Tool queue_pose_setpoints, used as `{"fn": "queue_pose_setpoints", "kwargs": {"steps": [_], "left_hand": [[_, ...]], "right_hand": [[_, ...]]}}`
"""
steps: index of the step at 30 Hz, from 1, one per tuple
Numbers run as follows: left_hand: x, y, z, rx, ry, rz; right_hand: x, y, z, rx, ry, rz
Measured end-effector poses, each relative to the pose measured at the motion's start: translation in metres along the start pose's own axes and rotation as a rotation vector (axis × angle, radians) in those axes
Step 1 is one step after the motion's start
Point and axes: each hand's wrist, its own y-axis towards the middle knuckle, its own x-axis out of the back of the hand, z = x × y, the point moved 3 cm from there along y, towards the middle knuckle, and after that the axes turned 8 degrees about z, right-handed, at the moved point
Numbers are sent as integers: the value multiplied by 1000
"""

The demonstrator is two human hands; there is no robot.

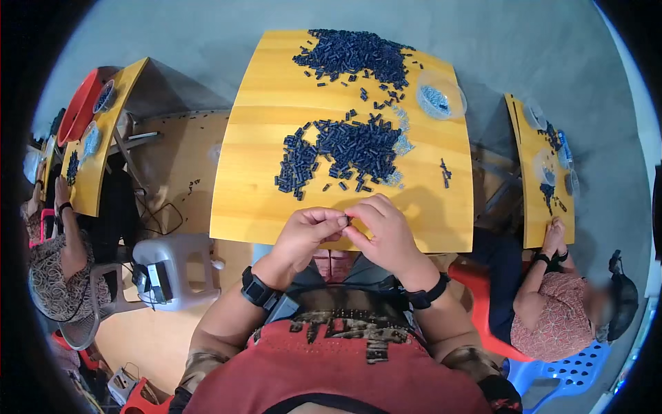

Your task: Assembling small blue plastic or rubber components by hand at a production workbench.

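Centrally, your left hand and right hand closely pinch a tiny dark piece; beyond lie a dark heap and clear bowl.

Own hands: two, left hand and right hand. Dark piece between fingers: one. Black wristbands on own arms: two. Centre table: one. Large heaps: two, far heap and near heap; pieces too many to count. Clear bowl: one.

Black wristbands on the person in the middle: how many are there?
2: one wristband on the wrist of the left hand, another wristband on that of the right hand. I see no others there.
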Motion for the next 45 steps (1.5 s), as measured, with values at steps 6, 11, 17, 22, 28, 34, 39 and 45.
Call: {"fn": "queue_pose_setpoints", "kwargs": {"steps": [6, 11, 17, 22, 28, 34, 39, 45], "left_hand": [[8, -2, -3, -86, 45, -3], [6, -1, 0, -82, 113, -29], [-1, 1, 8, -23, 85, -84], [-6, 1, 18, 7, 30, -73], [-9, -1, 21, 87, 6, -133], [2, -3, 25, 57, -43, -154], [17, -9, 12, 24, -42, -252], [36, -21, 12, -18, -97, -275]], "right_hand": [[-9, 4, -9, -72, 151, -12], [-7, 1, -12, 13, 100, -1], [-2, -8, -16, 52, 91, -27], [-9, -22, -19, 51, 95, -25], [-13, -30, -23, 46, 64, -6], [-15, -25, -32, -86, 193, 35], [-17, -17, -72, -286, 62, -46], [-30, 8, -62, -329, -261, 87]]}}
